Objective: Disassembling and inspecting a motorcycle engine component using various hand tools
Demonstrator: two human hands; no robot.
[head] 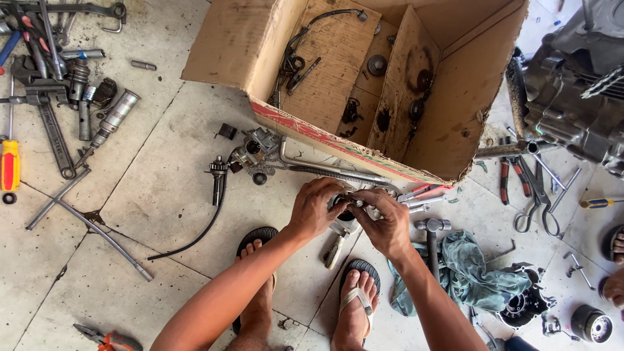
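Both my hands meet over the tiled floor just in front of a cardboard box [273, 117]. My left hand [316, 209] and my right hand [387, 224] together grip a small metal engine part [351, 207], grey with a dark round opening; my fingers hide most of it. A lever-like metal piece [336, 245] hangs or lies just below it. My two feet in sandals [356, 300] rest on the floor under my forearms.
The open box holds several greasy parts and a cable. Wrenches, sockets and a yellow-handled screwdriver [9, 166] lie at left. A carburettor-like part [255, 151] and spark plug cap with lead [217, 182] sit ahead. Hammer [432, 235], teal rag [471, 270], pliers [536, 198] and an engine [578, 91] lie right.
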